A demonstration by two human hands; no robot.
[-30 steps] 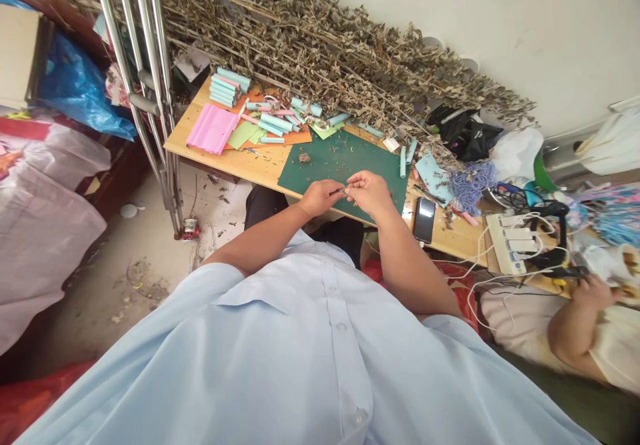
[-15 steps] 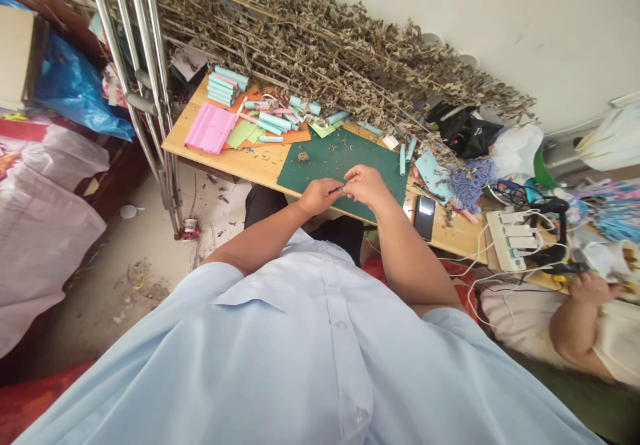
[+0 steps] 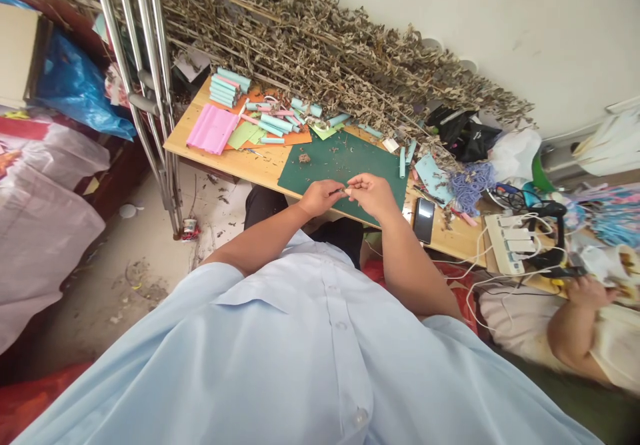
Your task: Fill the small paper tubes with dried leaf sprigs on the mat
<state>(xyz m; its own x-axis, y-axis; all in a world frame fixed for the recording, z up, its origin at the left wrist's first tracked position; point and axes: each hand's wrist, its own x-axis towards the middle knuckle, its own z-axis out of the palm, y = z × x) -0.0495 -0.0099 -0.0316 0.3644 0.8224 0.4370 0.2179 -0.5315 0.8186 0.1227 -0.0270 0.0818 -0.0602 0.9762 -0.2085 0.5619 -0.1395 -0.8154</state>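
Down comes the right hand (image 3: 374, 195) from its raised arch, meeting the left hand (image 3: 319, 197); fingertips seem to pinch a tiny piece (image 3: 343, 191) over the green mat (image 3: 387, 161)'s near edge, fiddly work apparently continuing.

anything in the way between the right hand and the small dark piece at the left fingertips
Nothing visible does: the bare right hand is directly at the small dark piece pinched by the bare left hand, over the near edge of the dark green rectangular mat.
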